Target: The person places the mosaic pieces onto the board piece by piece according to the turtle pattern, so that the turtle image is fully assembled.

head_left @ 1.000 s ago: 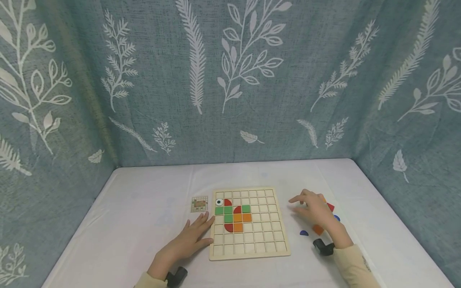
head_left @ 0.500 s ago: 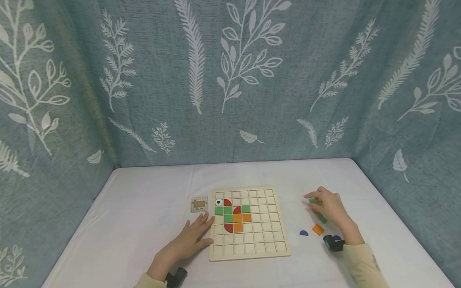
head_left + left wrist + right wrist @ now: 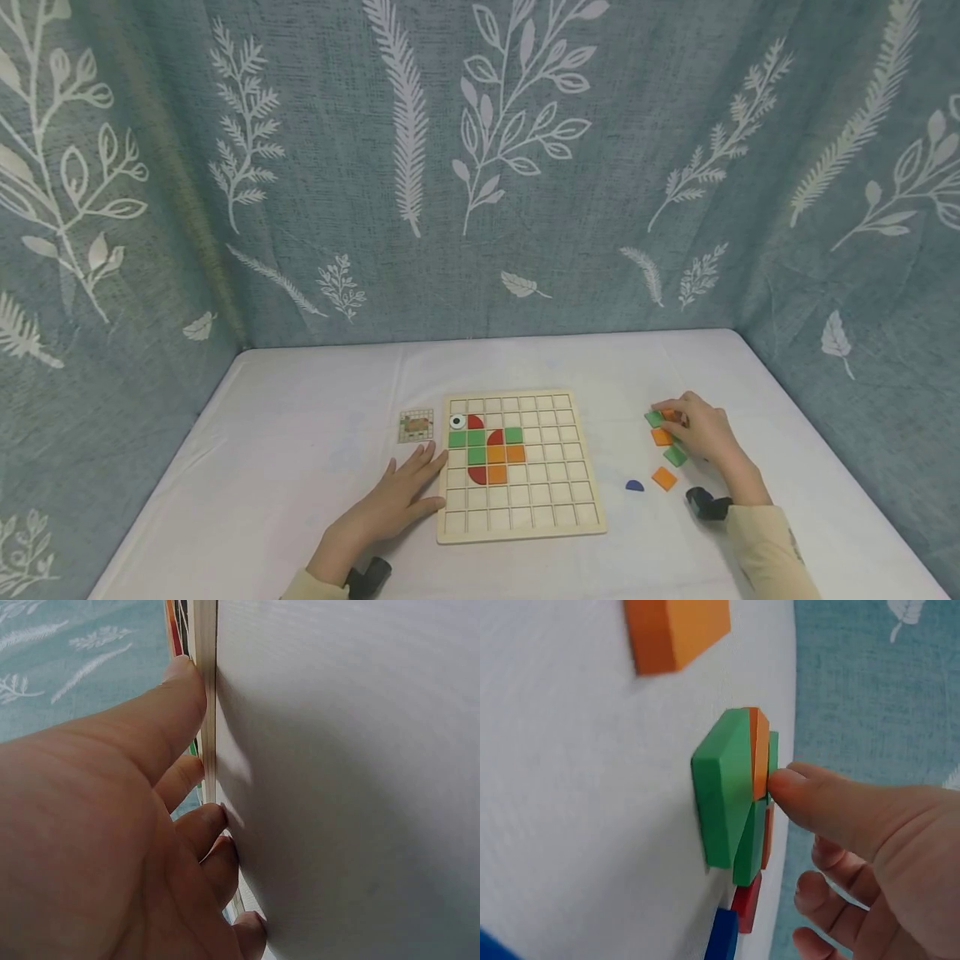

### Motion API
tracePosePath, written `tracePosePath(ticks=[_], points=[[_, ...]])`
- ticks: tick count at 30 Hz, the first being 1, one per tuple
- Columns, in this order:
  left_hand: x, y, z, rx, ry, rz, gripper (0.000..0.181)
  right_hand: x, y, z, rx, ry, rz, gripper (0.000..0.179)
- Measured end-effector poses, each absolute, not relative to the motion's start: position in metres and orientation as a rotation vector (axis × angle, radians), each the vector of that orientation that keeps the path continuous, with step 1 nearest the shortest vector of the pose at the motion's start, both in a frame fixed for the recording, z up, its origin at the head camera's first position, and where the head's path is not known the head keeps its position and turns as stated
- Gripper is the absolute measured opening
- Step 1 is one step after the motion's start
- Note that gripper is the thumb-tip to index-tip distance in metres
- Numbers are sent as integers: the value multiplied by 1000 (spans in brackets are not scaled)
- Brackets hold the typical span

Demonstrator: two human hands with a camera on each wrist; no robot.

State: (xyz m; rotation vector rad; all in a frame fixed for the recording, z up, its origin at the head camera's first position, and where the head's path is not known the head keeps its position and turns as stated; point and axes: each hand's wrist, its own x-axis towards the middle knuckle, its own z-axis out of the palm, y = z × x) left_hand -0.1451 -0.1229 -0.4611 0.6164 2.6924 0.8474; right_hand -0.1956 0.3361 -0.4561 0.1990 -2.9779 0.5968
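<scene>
Nearest me, the left hand [image 3: 393, 502] has its fingers spread against the left edge of the grid board [image 3: 555, 492]. That board sits mid-desk [image 3: 300, 433] and looks only partly filled: eleven pieces, including an eye disc [image 3: 457, 422], are in toward its upper left, most squares bare. To its right a blue half-circle [image 3: 634, 485], an orange tile [image 3: 663, 478] and others lie loose, not yet placed. At that cluster the right hand [image 3: 699, 427] holds thumb and forefinger narrowly apart; I can't tell if they grip anything. Farther off, the picture card [image 3: 416, 426] is too small to compare.
</scene>
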Motion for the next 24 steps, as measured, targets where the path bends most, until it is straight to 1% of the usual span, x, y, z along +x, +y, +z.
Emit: tracePosePath(ticks=[16, 24], points=[[-150, -124, -469, 627, 2709, 824, 67, -198, 337, -459, 162, -3064, 617, 31], [-149, -125, -466, 620, 2696, 838, 66, -199, 337, -459, 170, -3033, 617, 29]])
